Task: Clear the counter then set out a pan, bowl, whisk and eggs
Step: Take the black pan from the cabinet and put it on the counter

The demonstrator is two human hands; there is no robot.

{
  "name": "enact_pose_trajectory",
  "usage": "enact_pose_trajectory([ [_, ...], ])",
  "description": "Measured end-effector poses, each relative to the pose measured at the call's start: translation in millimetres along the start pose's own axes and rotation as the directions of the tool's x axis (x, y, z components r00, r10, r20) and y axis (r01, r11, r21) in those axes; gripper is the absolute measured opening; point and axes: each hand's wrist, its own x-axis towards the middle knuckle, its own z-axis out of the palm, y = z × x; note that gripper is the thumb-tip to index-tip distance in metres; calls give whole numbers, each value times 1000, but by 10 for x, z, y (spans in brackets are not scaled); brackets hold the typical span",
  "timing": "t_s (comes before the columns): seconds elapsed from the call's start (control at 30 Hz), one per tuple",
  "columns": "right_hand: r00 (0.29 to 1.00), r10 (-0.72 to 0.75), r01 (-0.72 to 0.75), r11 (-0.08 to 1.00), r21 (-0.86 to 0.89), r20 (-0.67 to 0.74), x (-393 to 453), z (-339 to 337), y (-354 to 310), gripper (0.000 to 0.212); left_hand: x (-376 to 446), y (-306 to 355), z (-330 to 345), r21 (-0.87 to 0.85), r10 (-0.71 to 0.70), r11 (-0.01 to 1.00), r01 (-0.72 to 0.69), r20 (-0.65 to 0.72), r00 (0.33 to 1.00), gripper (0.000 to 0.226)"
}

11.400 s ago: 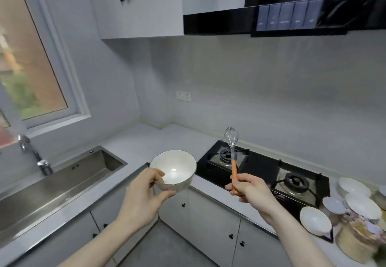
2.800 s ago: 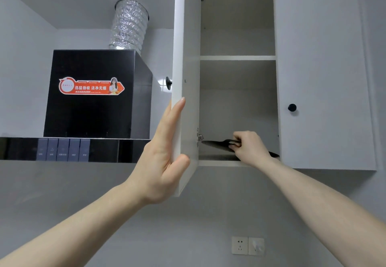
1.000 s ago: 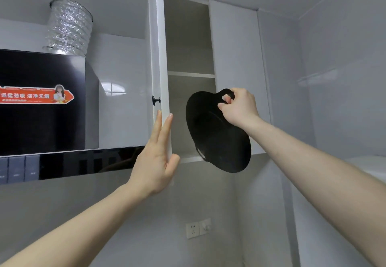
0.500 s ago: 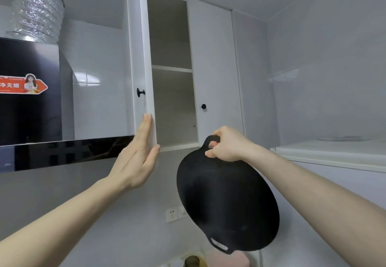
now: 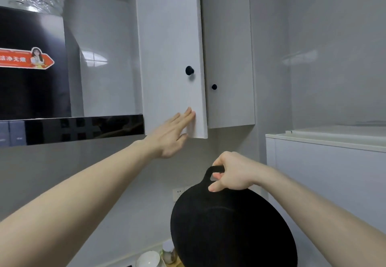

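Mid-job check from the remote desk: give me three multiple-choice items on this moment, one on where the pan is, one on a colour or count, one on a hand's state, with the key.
1. Where is the pan?
A. On the cabinet shelf
B. Hanging from the right hand, below the cabinets
C. On the stove

2. How many black knobs show on the white cabinet doors?
A. One
B. Two
C. Four

3. How is the left hand?
A. Fingers straight, on the cabinet door
B. Curled round a knob
C. Holding a bowl

Key: 1 B, the right hand grips the pan's loop handle and the pan hangs below the cabinets. 2 B, one knob on the near cabinet door, another knob on the next door. 3 A, straight fingers lie on the door's lower corner.
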Motion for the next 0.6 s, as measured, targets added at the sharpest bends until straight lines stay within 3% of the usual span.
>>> enact_pose_trajectory([
  [0.2,999,-32,31,998,55,10,231,-40,90,22,575,-183,155,191,-71,981,35,186,980,74],
  [0.33,1000,-27,26,989,143,2,461,-46,216,17,724,-557,275,310,-200,944,110,274,941,76],
  [0.6,999,-48,51,969,242,-18,1038,-22,415,17,924,-966,538,488,-191,871,52,240,952,88],
])
